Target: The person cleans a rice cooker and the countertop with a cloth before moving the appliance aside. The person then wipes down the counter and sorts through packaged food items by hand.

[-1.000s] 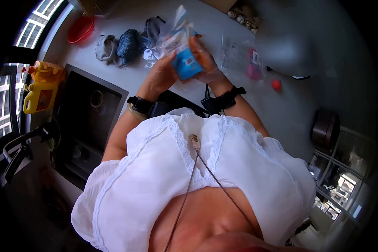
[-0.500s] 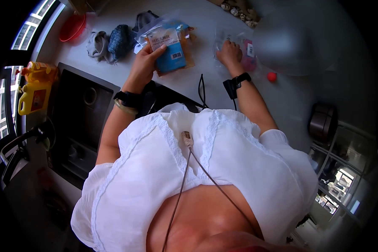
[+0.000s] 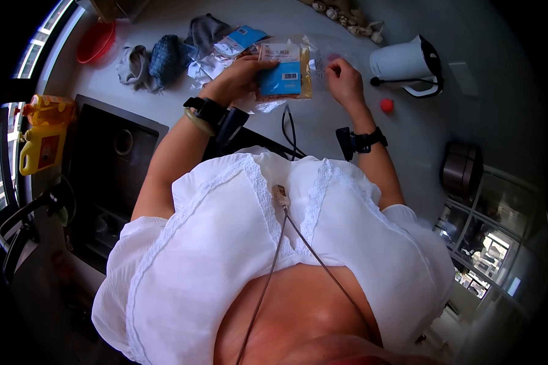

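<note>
My left hand (image 3: 240,76) is closed on the left edge of a flat food packet (image 3: 281,79), blue below and pale above, with a barcode and a clear golden margin. My right hand (image 3: 346,82) has its fingers curled in a pinch at the edge of a clear plastic bag (image 3: 320,61), just right of the packet. Something pink shows through the bag, partly hidden. Behind my left hand lies another blue and white packet (image 3: 245,38). Crumpled silver foil wrapping (image 3: 206,70) lies beside it.
Grey and dark blue cloths (image 3: 170,61) and a red bowl (image 3: 96,42) are at the back left. A white kettle (image 3: 399,62) and a small red ball (image 3: 387,106) stand right. Garlic bulbs (image 3: 347,18) lie behind. The sink (image 3: 158,125) and yellow jugs (image 3: 42,146) are left.
My left hand has moved right with the packet. The clear bag has shifted left behind it, near my right hand. The other blue packet and foil now show at the back.
</note>
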A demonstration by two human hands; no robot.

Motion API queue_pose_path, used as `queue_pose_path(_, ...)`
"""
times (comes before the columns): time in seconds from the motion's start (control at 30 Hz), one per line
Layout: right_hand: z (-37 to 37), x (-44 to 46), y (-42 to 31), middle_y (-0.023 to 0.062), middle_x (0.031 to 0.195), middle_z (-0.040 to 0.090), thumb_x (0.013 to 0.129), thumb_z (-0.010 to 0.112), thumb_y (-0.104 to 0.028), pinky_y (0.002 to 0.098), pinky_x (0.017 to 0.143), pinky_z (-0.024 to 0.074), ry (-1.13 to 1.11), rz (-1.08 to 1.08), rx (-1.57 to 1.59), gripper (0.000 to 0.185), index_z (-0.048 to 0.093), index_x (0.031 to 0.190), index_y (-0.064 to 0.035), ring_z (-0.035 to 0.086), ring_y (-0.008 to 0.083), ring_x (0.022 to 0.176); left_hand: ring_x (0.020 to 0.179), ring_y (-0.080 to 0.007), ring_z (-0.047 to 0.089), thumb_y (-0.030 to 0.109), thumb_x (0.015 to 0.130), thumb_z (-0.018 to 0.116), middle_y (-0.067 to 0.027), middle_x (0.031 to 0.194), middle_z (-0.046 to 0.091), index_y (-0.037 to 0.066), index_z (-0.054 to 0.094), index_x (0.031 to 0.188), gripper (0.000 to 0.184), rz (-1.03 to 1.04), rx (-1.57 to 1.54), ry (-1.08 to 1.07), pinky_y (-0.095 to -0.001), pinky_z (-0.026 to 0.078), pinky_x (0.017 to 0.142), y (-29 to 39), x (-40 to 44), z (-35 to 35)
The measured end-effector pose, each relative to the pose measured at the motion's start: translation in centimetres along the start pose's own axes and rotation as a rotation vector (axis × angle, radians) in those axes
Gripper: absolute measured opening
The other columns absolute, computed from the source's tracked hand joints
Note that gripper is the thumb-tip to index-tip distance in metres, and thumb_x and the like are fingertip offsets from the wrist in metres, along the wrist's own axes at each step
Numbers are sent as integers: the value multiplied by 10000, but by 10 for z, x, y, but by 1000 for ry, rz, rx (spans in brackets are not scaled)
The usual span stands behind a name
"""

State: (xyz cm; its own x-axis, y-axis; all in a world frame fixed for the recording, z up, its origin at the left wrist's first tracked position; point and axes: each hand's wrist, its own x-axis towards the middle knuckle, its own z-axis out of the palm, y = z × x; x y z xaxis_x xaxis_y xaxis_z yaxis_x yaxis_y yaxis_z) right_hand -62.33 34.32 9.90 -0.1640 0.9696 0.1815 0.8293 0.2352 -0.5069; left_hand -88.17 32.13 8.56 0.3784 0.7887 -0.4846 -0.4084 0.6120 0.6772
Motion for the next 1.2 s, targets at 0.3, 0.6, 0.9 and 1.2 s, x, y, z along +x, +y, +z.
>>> queue_pose_path(0.3, -8, -18, -10, 139, 852, 628, 857, 601, -105, 394, 716, 491, -27, -53, 113, 90, 558, 894, -34, 622, 332, 797, 1018, -277, 645, 162, 935, 581, -199, 1184, 596, -82, 478, 1226, 394, -78, 457, -73, -365, 519, 932, -17, -6, -5)
queue_pose_path(0.6, -11, -36, -57, 136, 904, 571, 855, 566, -49, 406, 721, 470, -183, -319, 122, 70, 517, 899, -25, 583, 351, 833, 962, -288, 651, 139, 854, 647, -177, 1051, 656, 2, 616, 1103, 286, 394, 814, -21, -353, 520, 846, -28, 47, -31)
queue_pose_path(0.9, -4, -43, -74, 119, 868, 561, 865, 566, -41, 361, 691, 462, -263, -301, 280, 64, 521, 898, -11, 575, 290, 771, 954, -320, 597, 102, 804, 667, -133, 976, 637, 56, 639, 994, 198, 627, 894, -285, -408, 468, 886, -39, 46, 1)
queue_pose_path(1.2, -5, -55, -76, 102, 797, 571, 870, 582, -56, 328, 654, 463, -221, -258, 367, 71, 538, 893, -6, 576, 209, 699, 1039, -302, 570, 105, 803, 619, -149, 1075, 615, 82, 630, 1029, 227, 930, 1389, -192, -377, 464, 886, -91, 119, 1)
